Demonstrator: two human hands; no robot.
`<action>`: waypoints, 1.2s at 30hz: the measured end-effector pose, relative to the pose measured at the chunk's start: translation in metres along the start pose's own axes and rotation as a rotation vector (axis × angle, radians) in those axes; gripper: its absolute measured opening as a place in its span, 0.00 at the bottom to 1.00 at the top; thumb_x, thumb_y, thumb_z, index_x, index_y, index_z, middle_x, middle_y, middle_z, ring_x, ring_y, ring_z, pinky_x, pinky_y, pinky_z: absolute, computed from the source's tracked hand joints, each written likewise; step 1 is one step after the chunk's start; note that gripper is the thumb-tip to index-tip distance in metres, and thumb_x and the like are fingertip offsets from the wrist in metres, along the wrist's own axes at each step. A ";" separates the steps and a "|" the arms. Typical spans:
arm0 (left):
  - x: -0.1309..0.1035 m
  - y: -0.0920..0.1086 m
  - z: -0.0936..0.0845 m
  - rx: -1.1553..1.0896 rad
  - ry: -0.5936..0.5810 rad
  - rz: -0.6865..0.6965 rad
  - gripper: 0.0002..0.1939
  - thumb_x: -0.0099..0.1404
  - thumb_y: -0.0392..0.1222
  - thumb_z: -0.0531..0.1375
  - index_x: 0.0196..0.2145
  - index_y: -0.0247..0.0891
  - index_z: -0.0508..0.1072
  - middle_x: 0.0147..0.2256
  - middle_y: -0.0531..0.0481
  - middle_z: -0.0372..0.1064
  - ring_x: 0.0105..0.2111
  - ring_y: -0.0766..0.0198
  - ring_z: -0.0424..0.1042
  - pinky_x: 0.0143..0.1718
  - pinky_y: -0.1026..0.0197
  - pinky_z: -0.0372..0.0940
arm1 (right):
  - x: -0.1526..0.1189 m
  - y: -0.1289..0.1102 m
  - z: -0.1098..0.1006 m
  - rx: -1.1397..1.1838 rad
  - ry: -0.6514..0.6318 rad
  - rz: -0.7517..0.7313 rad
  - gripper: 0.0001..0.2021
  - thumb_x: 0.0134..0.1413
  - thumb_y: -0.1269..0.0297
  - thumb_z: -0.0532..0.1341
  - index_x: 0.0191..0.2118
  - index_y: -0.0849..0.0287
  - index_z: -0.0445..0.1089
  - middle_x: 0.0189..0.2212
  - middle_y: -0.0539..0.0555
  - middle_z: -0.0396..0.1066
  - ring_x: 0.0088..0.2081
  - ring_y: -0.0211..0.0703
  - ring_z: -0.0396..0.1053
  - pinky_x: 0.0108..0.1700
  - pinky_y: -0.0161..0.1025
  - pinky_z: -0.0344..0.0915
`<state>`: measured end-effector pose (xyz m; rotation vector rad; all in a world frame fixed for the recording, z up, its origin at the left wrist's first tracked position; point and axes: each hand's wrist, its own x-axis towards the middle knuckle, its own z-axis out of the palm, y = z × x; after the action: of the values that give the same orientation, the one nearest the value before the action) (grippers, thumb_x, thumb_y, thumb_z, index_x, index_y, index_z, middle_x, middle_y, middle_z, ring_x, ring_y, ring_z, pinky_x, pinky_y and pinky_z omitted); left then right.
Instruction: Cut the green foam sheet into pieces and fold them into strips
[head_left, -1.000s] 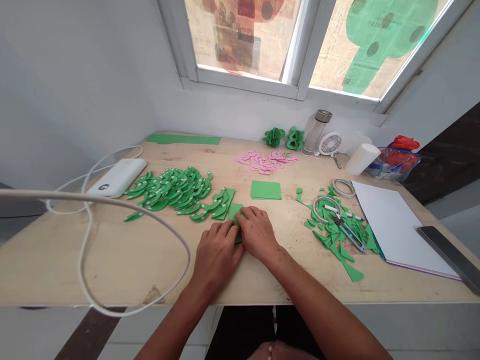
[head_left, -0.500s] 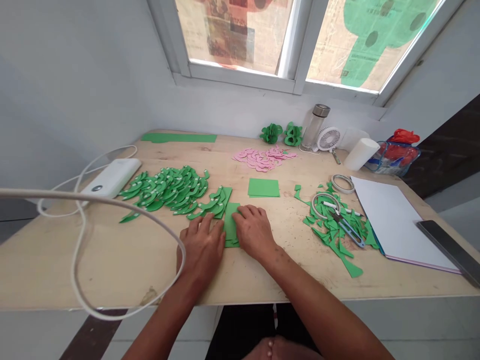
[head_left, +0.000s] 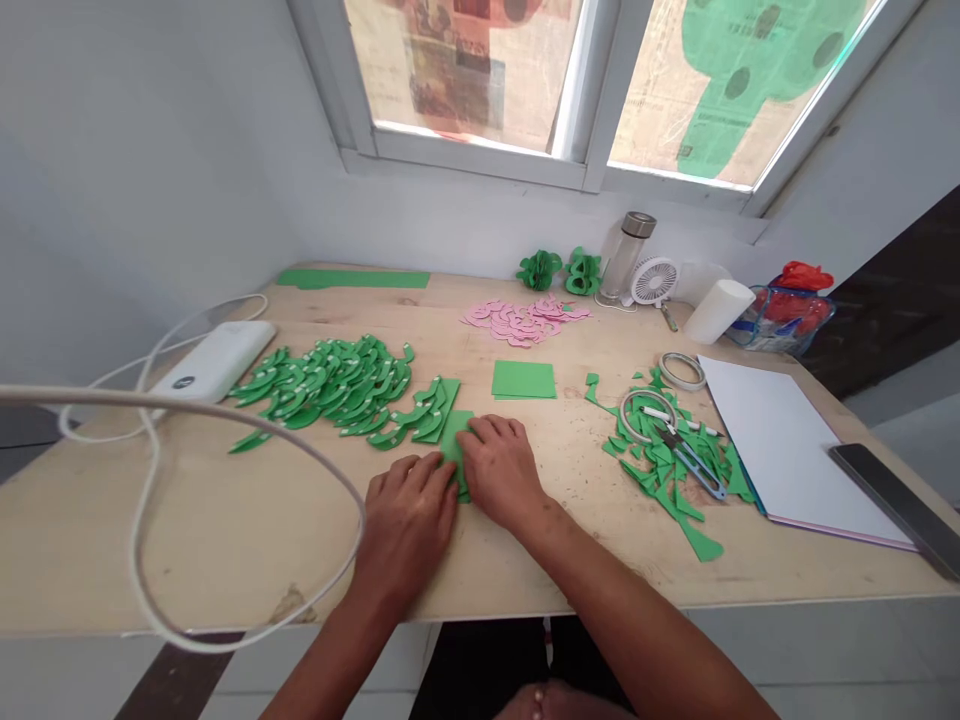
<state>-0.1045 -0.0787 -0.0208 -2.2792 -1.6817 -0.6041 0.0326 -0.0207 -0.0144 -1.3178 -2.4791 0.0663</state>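
Observation:
A small stack of green paper (head_left: 454, 435) lies on the table between my hands. My left hand (head_left: 409, 515) is closed at its left side, the fingertips bent onto the lower left edge and covering part of it. From the right, my right hand (head_left: 499, 465) grips the paper with curled fingers; its thumb is hidden. Just beyond are several curved green paper cutouts (head_left: 322, 385) with small white patches, heaped to the left. Some of them rest on a green strip (head_left: 442, 408). Farther off lies another stack of green rectangles (head_left: 523, 380).
Green scraps (head_left: 660, 465) lie at right with a tape roll (head_left: 684, 371) and blue-handled snips (head_left: 697, 468). White paper (head_left: 795, 450) and a phone (head_left: 892, 505) are beyond. Pink cutouts (head_left: 521, 320) sit at the back. A white cable (head_left: 142, 540) loops in front at left.
My left hand has shifted a little to the right and covers more of the green paper's lower left side. My right hand stays on the paper. The view has moved slightly.

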 end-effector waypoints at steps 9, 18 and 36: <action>0.008 0.008 -0.008 -0.053 0.150 0.036 0.11 0.66 0.36 0.53 0.41 0.35 0.74 0.44 0.43 0.74 0.45 0.49 0.68 0.40 0.51 0.62 | 0.019 0.064 -0.036 -0.236 -0.025 0.192 0.12 0.61 0.71 0.53 0.47 0.63 0.69 0.48 0.64 0.70 0.51 0.53 0.63 0.51 0.49 0.54; 0.004 0.025 -0.015 -0.146 0.216 0.078 0.10 0.66 0.34 0.54 0.41 0.36 0.74 0.42 0.44 0.75 0.45 0.51 0.68 0.42 0.51 0.62 | 0.042 0.091 -0.032 -0.394 -0.271 -0.020 0.08 0.59 0.75 0.54 0.39 0.63 0.70 0.39 0.62 0.74 0.40 0.47 0.69 0.43 0.42 0.56; -0.008 0.047 -0.021 -0.207 0.184 0.118 0.10 0.65 0.32 0.54 0.40 0.36 0.74 0.42 0.44 0.75 0.44 0.53 0.70 0.42 0.51 0.64 | 0.017 0.087 -0.037 -0.469 -0.312 -0.147 0.09 0.61 0.74 0.52 0.39 0.64 0.70 0.38 0.64 0.73 0.40 0.49 0.69 0.41 0.43 0.55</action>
<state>-0.0662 -0.1091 -0.0037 -2.3564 -1.4469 -0.9679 0.1054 0.0385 0.0082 -1.3746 -2.9765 -0.3962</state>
